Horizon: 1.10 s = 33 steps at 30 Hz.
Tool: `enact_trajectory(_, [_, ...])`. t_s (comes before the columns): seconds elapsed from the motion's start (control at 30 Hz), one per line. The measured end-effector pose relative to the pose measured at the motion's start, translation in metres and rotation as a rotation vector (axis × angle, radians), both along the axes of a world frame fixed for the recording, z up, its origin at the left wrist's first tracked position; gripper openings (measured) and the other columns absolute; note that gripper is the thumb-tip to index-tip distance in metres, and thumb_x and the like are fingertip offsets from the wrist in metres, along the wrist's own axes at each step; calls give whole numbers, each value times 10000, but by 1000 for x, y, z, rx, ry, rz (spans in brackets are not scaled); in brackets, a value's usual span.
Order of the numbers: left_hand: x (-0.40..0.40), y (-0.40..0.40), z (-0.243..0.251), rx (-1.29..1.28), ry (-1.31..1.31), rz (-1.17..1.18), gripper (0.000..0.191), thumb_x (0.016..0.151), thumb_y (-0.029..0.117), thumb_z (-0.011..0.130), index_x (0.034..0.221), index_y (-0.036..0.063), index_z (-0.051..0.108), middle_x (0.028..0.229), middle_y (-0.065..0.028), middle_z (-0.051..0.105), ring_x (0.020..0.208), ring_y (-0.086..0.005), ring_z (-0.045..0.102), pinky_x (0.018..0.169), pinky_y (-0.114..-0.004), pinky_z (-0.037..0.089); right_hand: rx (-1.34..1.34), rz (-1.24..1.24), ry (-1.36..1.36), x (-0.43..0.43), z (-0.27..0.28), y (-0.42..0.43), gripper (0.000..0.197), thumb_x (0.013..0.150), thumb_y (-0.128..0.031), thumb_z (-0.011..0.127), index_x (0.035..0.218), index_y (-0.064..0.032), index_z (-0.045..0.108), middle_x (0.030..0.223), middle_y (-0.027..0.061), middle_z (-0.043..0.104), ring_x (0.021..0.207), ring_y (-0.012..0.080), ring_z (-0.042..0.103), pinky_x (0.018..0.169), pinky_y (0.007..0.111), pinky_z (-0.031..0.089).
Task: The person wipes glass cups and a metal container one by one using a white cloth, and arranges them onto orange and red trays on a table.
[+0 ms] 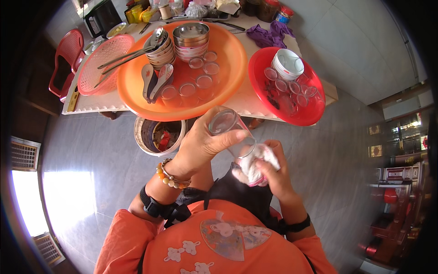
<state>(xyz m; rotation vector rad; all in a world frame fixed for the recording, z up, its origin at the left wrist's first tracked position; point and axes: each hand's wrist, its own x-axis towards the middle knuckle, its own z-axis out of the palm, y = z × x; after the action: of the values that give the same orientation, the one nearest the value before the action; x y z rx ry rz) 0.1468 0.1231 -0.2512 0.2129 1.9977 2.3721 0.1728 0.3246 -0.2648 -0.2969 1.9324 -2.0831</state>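
Note:
My left hand (202,137) grips a clear drinking glass (227,125), tilted with its mouth towards my right hand. In my right hand (277,171) is a bunched white cloth (258,166) with a pink edge, held right at the glass's rim. Beyond my hands, an orange plastic basin (229,85) holds stacked bowls (159,56), metal bowls (191,32), ceramic spoons (160,80) and several small glasses (187,89). To its right, a red basin (261,89) carries a stack of white bowls (288,63) and more glasses (295,87).
A pink plastic basket (99,68) stands left of the orange basin, with long metal utensil handles reaching over it. Under the table's (253,109) front edge is a bucket (138,137) with scraps inside. A purple cloth (270,34) and jars (268,10) lie behind; a red chair (66,56) is far left.

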Motion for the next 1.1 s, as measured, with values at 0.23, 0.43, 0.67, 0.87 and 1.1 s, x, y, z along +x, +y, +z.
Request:
enact_trajectory(0.23, [10,17,-1,195,-144,-42,494,802,329,679,1142,24,489,1019,-48,545,883,-129,554,735,-267,465,422,-182,630,1,-8,-10,424,662,8,721,955,-55,420,794,96,573,598,196,582,542,314,480])
enact_trajectory(0.43, [7,1,16,-188,-266,-228,417,770,261,700,1042,-3,527,779,-51,616,693,-98,571,609,-237,466,628,-325,1142,-2,-8,-5,417,623,-10,743,932,-65,467,719,89,599,557,265,571,490,315,450])
enact_trajectory(0.67, [8,4,27,-459,342,-348,443,715,238,720,1007,12,475,739,-158,577,659,-312,587,590,-341,455,522,-290,638,-16,3,-13,470,708,-144,744,1057,-36,447,582,24,535,526,116,536,509,251,424])
enact_trajectory(0.87, [2,2,17,-460,342,-423,650,690,524,711,1073,48,488,826,-95,599,715,-226,606,623,-315,452,58,0,338,-26,-21,-16,696,672,-190,761,1271,-73,427,659,-2,584,628,62,547,583,215,420])
enact_trajectory(1.1, [1,-6,10,-292,-239,-369,706,794,645,506,1108,14,493,888,-115,561,727,-183,567,629,-333,458,648,-280,1009,-25,0,-24,641,658,-178,719,1248,-54,500,536,48,490,479,199,540,466,304,421])
